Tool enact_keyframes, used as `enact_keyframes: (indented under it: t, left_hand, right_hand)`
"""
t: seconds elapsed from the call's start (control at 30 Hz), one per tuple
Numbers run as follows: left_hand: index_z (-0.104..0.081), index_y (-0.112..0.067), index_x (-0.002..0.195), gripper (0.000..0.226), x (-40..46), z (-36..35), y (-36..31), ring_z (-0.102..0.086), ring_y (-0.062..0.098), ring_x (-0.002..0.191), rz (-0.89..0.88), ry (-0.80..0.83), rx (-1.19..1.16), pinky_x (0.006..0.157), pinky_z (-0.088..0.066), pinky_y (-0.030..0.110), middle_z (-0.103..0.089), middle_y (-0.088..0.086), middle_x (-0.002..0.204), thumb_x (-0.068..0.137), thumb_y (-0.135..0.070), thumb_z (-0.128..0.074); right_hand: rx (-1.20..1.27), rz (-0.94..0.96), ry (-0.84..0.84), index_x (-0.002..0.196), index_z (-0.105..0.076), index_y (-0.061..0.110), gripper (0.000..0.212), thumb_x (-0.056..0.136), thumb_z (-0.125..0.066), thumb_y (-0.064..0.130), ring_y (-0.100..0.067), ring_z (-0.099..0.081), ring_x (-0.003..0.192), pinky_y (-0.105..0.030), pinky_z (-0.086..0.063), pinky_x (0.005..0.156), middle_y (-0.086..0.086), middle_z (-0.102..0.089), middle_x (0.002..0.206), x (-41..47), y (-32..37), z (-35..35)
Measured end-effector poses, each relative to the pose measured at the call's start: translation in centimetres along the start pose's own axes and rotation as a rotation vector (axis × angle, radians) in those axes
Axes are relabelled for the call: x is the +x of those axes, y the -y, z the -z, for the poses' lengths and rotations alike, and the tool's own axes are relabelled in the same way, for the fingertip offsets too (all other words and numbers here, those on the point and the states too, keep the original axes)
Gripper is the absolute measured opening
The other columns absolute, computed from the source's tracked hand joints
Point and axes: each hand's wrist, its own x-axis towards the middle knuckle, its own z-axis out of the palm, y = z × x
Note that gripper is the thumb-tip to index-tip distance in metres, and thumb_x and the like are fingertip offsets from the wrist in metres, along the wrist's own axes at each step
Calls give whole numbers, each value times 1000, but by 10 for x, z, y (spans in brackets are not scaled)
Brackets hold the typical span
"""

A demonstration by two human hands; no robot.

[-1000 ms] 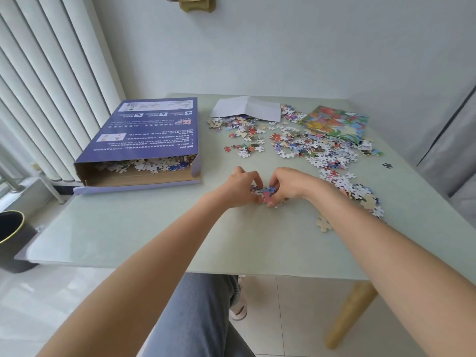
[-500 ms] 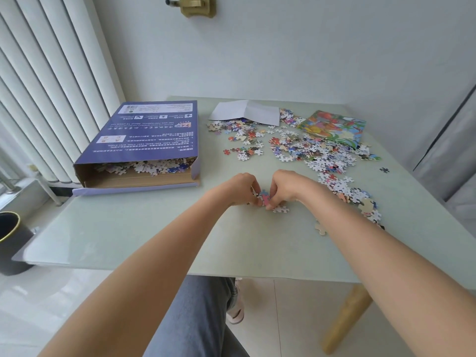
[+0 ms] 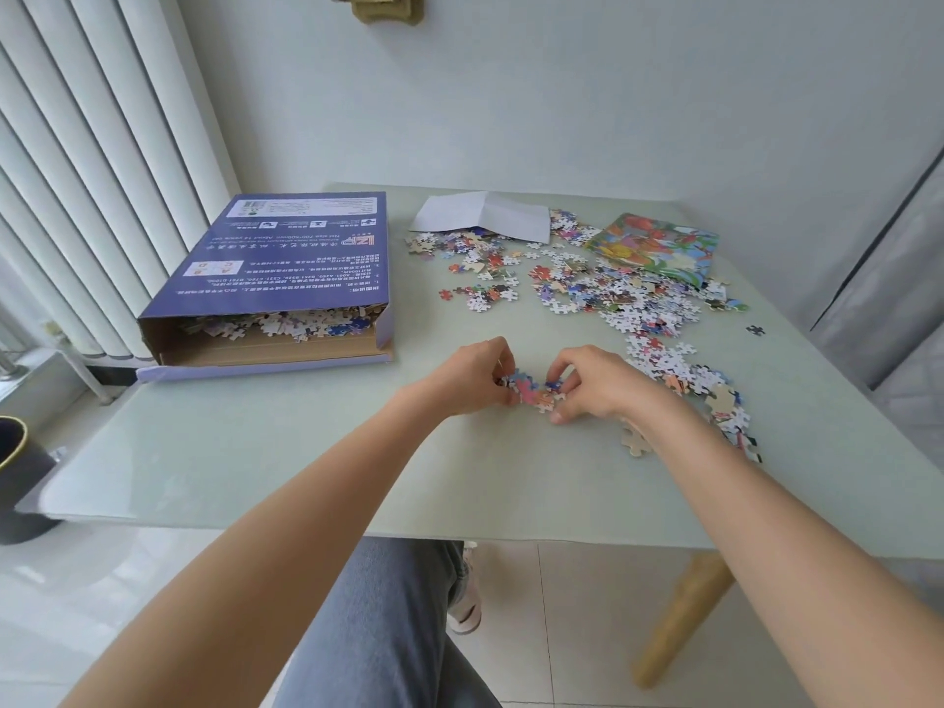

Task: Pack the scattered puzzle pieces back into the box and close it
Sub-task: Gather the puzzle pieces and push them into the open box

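Two hands meet over the pale green table (image 3: 255,467) as you gather a small cluster of pieces (image 3: 531,391): your left hand (image 3: 472,378) pinches its near-left edge with curled fingertips, while your right hand (image 3: 595,383) curls round the other side, thumb pressed low to the tabletop. Just right of that grip and a little toward you, one tan cardboard-backed piece (image 3: 635,442) lies face down, and a ragged strip of pieces runs away from your right wrist. Beyond the grip and to its right sprawls the main scatter of pieces (image 3: 603,291), thin interlocking tabs in white, red and blue, many showing pale backs. Left of your hands and slightly farther off, the purple box (image 3: 291,258) lies flat, its near end flap open, with a shallow layer of pieces visible inside on brown card. Farther still sit a creased white sheet (image 3: 485,214) and a glossy coloured picture sheet (image 3: 656,245). By this showing the job looks well short of half done: most pieces remain outside, and the box is not yet closed.
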Motion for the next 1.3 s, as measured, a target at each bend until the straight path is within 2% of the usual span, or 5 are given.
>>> enact_keyframes:
  t: [0.17, 0.37, 0.67, 1.1, 1.3]
  left_hand:
    - [-54, -14, 94, 26, -7, -3, 7, -48, 18, 79, -62, -58, -99, 59, -35, 17, -56, 0, 94, 76, -15, -73]
    - [-55, -14, 92, 27, -8, -3, 10, -48, 19, 80, -54, -84, -142, 62, -36, 21, -56, 2, 92, 75, -19, -75]
    - [-52, -17, 83, 28, -9, -14, 18, -47, 15, 65, -70, -196, -231, 57, -36, 14, -58, -1, 77, 73, -21, -78]
    - [-60, -14, 97, 20, -14, -17, 15, -53, 15, 65, -30, -212, -305, 61, -38, 20, -62, 2, 79, 80, -17, -70]
    - [-58, -14, 80, 10, -18, -14, 10, -50, 19, 67, 2, -194, -304, 62, -37, 26, -52, -5, 61, 83, -17, -68]
  right_hand:
    - [31, 31, -7, 103, -63, 13, 40, 68, -81, 7, -19, -59, 86, -26, -45, 70, -8, -65, 99, 3, -1, 1]
    - [-68, 97, 48, 117, -54, 18, 57, 67, -82, 15, -18, -51, 98, -30, -43, 85, 1, -48, 106, 10, -3, 10]
    - [-120, 87, 136, 91, -61, 14, 32, 67, -82, 14, -17, -54, 86, -27, -43, 77, 8, -53, 76, 20, 1, 12]
    - [-106, 31, 94, 107, -63, 6, 38, 74, -78, 15, -19, -53, 89, -24, -40, 67, -5, -55, 97, 10, 3, 7]
    - [-60, 59, 3, 102, -63, 10, 35, 72, -79, 19, -19, -53, 87, -23, -38, 61, -3, -54, 96, 2, -1, 6]
